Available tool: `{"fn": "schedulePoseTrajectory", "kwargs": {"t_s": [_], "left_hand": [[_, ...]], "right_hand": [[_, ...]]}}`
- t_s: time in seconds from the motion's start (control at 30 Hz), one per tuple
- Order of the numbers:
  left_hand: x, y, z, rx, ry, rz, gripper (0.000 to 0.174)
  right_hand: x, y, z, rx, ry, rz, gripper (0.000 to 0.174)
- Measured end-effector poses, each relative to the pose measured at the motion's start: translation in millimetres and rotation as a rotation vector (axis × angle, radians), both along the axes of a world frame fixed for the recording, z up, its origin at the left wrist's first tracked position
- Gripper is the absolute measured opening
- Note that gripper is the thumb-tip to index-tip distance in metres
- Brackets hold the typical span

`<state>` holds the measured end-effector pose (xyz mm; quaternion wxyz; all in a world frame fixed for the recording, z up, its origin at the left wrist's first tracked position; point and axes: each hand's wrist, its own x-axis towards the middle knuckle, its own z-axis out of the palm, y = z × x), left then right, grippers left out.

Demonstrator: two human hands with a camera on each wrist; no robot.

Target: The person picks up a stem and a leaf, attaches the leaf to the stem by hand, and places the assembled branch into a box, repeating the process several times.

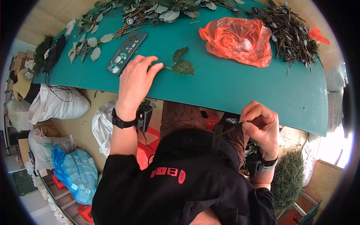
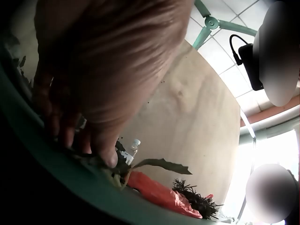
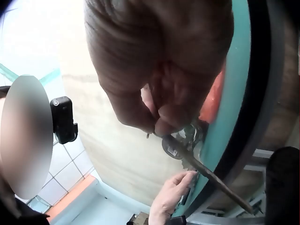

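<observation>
Red "日" — black shirt point(image 1: 176, 198), "MADE" — pale sack point(image 1: 333, 108)

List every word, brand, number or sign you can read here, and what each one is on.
"日": red print on the black top; its neighbours are too blurred.
"MADE IN": white sack at far right; the rest is unclear.
Too small or blurred: dark phone with floral pattern, white sack with green print, round black-and-white label by the right hand.

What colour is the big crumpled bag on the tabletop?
The bag is translucent orange-red, clearest in the head view.
</observation>
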<state>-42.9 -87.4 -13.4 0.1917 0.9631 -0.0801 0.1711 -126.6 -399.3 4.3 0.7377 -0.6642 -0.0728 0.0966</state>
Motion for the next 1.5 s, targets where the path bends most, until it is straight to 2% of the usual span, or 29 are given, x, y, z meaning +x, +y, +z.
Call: {"fn": "schedulePoseTrajectory", "kwargs": {"t_s": [0.13, 0.3, 0.4, 0.43, 0.53, 0.7, 0.8, 0.83, 0.93, 0.97, 1.07, 1.1, 1.2, 1.37, 1.43, 1.5], "left_hand": [[-8.6, -13.2, 2.2, -0.086, 0.204, -0.023, 0.020], [-13.6, -26.4, -4.8, -0.140, 0.246, -0.042, 0.022], [-12.0, -29.5, -5.4, -0.328, 0.296, -0.042, 0.021], [-12.1, -31.1, -6.7, -0.323, 0.298, -0.046, 0.021], [-15.8, -35.5, -12.9, -0.695, 0.405, -0.132, 0.023], [-15.8, -40.4, 2.5, -0.713, 0.601, -0.080, 0.023], [-7.2, -20.0, 8.4, -0.385, 0.446, 0.017, 0.023], [-4.7, -18.3, 10.8, -0.379, 0.447, 0.014, 0.023], [0.8, -16.7, 18.3, -0.302, -0.112, 0.007, 0.026], [4.5, -16.6, 16.1, -0.301, -0.113, 0.008, 0.026], [18.3, -15.2, 5.4, -0.105, 0.104, -0.225, 0.027], [18.6, -15.5, 7.0, -0.105, 0.101, -0.227, 0.027], [15.8, -16.1, 11.9, -0.059, 0.316, -0.235, 0.026], [2.8, -19.3, -2.8, -0.044, 0.301, -0.228, 0.024], [-3.2, -26.6, -7.5, -0.194, 0.233, -0.272, 0.020], [-9.5, -35.6, -11.4, -0.272, 0.204, -0.301, 0.019]], "right_hand": [[-3.7, 6.8, 1.6, -0.070, 0.063, 0.014, 0.008], [-5.3, 10.1, 0.6, -0.120, 0.091, 0.075, 0.008], [-4.0, 12.0, -3.0, -0.119, 0.069, 0.099, 0.009], [-3.6, 12.9, -4.3, -0.111, 0.062, 0.105, 0.009], [-3.0, 16.4, -6.3, -0.088, 0.048, 0.107, 0.009], [-4.9, 14.9, -10.4, -0.068, 0.034, 0.108, 0.011], [-7.3, 10.8, -10.8, -0.057, 0.053, 0.105, 0.011], [-8.2, 9.5, -10.2, -0.045, 0.071, 0.101, 0.011], [-9.4, 9.1, -11.1, -0.041, 0.078, 0.103, 0.011], [-9.2, 9.6, -11.3, -0.052, 0.066, 0.113, 0.011], [-8.6, 8.7, -15.0, -0.065, 0.004, 0.145, 0.011], [-9.1, 7.5, -17.8, -0.067, -0.036, 0.157, 0.010], [-11.5, 5.9, -16.6, -0.074, -0.047, 0.144, 0.010], [-11.5, 6.3, -4.5, -0.092, 0.063, 0.156, 0.011], [-10.9, 8.4, -3.8, -0.096, 0.094, 0.174, 0.011], [-10.7, 12.6, -5.4, -0.067, 0.006, 0.178, 0.011]]}}
